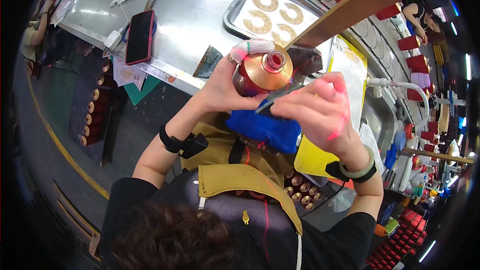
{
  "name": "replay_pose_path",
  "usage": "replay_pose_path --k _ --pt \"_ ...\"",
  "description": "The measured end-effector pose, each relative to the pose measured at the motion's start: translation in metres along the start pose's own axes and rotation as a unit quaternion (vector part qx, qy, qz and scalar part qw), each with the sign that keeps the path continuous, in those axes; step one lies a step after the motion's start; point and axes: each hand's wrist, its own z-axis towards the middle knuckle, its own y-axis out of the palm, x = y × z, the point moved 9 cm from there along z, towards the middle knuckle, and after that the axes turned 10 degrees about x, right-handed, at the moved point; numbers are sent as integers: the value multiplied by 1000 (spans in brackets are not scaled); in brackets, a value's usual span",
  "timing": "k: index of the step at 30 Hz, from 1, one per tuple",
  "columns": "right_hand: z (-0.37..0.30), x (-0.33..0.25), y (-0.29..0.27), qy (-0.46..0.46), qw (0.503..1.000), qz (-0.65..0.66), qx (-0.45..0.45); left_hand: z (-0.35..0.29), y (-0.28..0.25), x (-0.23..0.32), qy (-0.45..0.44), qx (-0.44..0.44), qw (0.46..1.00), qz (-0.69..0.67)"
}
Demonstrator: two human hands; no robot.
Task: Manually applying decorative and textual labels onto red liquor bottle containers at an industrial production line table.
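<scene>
My left hand is wrapped round a dark red bottle with a gold shoulder and an uncapped neck. The bottle is tilted so its mouth faces up at me. A white covering sits on one of the left fingers. Beside the bottle, my right hand pinches a thin, dark, flat strip, whose exact kind I cannot make out. The strip is close to the bottle's lower side; whether it touches is unclear. Under both hands a blue cloth lies over my lap.
Ahead, a steel table carries a red-cased phone and a metal tray with several gold C-shaped pieces. A wooden beam slants past the tray. To the right are a yellow board and a sink. Bottles stand low at left.
</scene>
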Motion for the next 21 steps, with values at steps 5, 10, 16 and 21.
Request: replay_pose_path --k 5,10,16,21 --pt "20 8 -18 -23 994 -72 80 -3 0 16 121 99 988 7" --pt "-2 -9 7 -12 1000 -10 -25 -2 -5 20 164 115 972 123" --pt "13 7 -12 -18 993 -92 71 -3 -7 28 145 84 980 111" --pt "6 -6 2 -20 999 15 21 -1 -3 10 137 88 985 55"
